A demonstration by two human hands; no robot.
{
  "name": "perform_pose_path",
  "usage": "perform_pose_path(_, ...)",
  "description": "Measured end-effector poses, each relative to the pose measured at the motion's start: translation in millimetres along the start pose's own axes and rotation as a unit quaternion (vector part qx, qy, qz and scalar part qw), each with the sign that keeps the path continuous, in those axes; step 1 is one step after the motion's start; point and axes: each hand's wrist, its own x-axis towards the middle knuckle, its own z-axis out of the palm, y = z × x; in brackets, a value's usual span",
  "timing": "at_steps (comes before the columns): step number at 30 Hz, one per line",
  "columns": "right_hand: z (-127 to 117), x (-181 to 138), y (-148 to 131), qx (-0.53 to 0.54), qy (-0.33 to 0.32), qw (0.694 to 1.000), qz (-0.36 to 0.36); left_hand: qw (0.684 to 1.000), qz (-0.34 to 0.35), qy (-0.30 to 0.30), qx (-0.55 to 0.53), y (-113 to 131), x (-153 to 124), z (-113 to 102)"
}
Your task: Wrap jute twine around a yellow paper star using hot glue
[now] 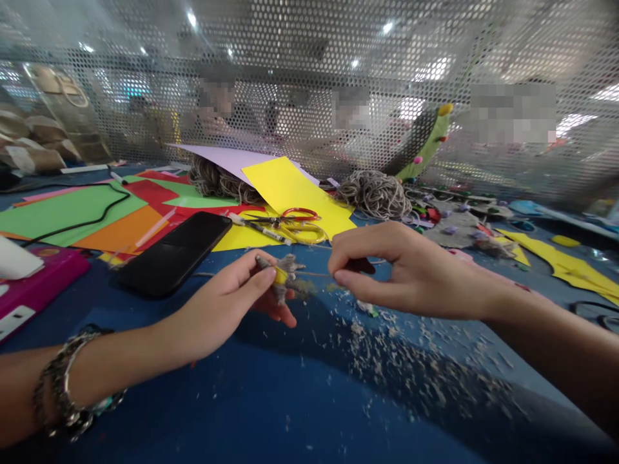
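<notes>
My left hand pinches a small grey, fuzzy craft piece with a yellow spot just above the blue table. A thin thread runs from that piece to my right hand, whose fingers are pinched on it. A beaded bracelet sits on my left wrist. Grey fibre clippings lie scattered on the table below my right hand.
A black phone lies left of my hands. Scissors with red and yellow handles rest on a yellow sheet among coloured paper. Two twine bundles sit before a perforated screen. A pink box stands far left.
</notes>
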Motion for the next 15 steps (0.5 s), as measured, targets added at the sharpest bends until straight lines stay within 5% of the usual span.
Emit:
perform_pose_path(5,0.4,0.1,13.1,-0.045,-0.053,0.997,0.039,1.000,0.005,-0.017,0.017,0.7,-2.8,0.3)
perform_pose_path(15,2.0,-0.2,0.1,0.002,0.105,0.992,0.071,0.991,-0.048,-0.085,0.096,-3.7,-3.4,0.9)
